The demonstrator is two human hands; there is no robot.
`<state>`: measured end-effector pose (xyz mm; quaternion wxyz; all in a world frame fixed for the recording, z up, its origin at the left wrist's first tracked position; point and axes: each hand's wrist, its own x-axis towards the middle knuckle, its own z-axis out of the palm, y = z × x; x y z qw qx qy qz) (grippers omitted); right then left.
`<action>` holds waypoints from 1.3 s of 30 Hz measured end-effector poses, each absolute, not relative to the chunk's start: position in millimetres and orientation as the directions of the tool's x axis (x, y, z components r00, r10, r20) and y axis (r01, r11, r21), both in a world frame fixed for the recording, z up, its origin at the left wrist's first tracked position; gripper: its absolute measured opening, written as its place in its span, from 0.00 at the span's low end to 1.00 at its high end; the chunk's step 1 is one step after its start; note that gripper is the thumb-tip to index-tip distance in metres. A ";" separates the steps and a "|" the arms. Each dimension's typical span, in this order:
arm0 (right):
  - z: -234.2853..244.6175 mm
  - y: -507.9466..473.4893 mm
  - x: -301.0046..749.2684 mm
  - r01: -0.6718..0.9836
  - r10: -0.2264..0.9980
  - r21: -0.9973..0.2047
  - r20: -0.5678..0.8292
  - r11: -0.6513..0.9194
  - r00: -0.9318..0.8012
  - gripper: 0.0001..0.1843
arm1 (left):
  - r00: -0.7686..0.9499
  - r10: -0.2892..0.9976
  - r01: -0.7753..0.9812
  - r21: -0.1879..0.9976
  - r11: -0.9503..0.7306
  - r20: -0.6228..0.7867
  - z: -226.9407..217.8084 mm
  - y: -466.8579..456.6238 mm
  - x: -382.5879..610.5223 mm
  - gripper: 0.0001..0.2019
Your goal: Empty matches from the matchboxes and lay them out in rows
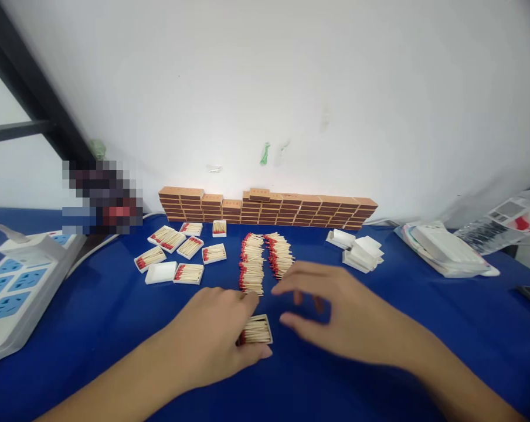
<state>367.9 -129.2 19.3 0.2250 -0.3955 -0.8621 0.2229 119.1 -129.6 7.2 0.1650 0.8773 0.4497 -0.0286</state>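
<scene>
My left hand (216, 334) grips a white matchbox tray (270, 333) by its sides, thumb along the near edge and fingers over the far left. Matches with red heads fill the tray, their heads partly covered by the hand. To its right, my right hand (330, 305) hovers with thumb and fingers apart and nothing visible between them. Just beyond the hands, two rows of loose matches lie on the blue table, a left row (251, 264) and a right row (280, 255), the latter close to my right fingertips.
Several match-filled trays (189, 274) and an empty-looking tray (160, 273) lie at the left. White trays (364, 252) are piled at the right. Stacked brown matchboxes (291, 208) line the wall. A power strip (19, 287) sits far left, plastic packets (445, 249) far right.
</scene>
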 end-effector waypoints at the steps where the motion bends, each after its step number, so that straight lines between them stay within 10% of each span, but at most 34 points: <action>1: 18.8 -136.5 360.3 0.560 0.751 -0.574 0.156 0.597 -0.641 0.13 | 0.603 0.779 0.785 0.297 -0.543 -0.169 1.5 -129.1 124.2 0.16; 17: -3.9 -131.4 358.9 0.741 0.786 -0.321 0.016 0.590 -0.618 0.28 | 0.617 0.774 0.591 0.733 -0.337 -0.142 -11.9 -116.7 121.1 0.24; 28: 7.1 -123.8 370.1 0.771 0.810 -0.320 -0.019 0.551 -0.587 0.06 | 0.627 0.776 0.712 0.353 -0.607 0.069 -10.0 -104.6 105.1 0.11; 39: 0.7 -118.5 375.6 0.757 0.800 -0.275 0.092 0.593 -0.593 0.09 | 0.658 0.749 0.709 0.272 -0.651 0.078 -8.9 -106.7 104.6 0.12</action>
